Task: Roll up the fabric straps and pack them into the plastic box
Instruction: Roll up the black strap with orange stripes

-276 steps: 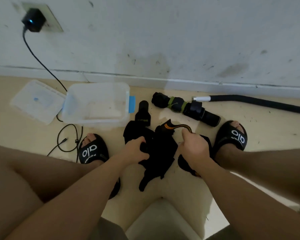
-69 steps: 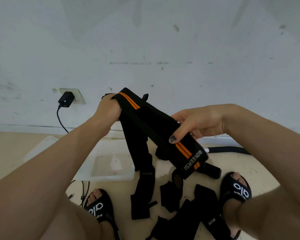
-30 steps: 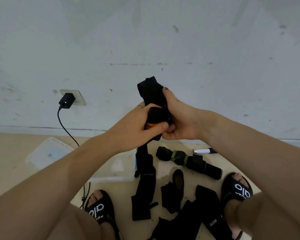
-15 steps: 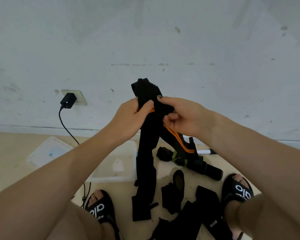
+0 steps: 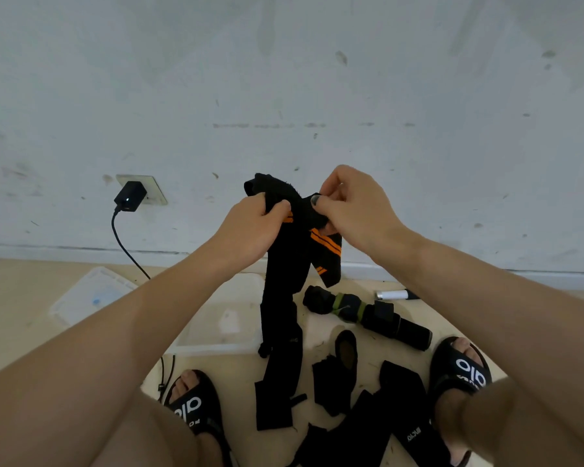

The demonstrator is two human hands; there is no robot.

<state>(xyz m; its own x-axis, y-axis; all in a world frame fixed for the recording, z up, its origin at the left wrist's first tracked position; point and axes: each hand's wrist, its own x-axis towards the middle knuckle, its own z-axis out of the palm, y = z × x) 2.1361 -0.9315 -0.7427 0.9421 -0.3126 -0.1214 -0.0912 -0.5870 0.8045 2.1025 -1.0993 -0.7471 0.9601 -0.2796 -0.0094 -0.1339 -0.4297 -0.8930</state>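
We grip the black strap (image 5: 284,271) with both hands: left hand (image 5: 250,227) and right hand (image 5: 354,207) pinch its top; its tail hangs beside the plastic box (image 5: 223,325).

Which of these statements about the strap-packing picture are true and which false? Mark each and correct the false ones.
1. Both hands hold the black strap with orange stripes. True.
2. The plastic box on the floor has rolled straps in it. False: no straps are in it.
3. The box lid lies left of the box. True.
4. The left hand rests on the floor. False: it is raised, gripping the strap.
5. A charger is plugged into the wall socket. True.
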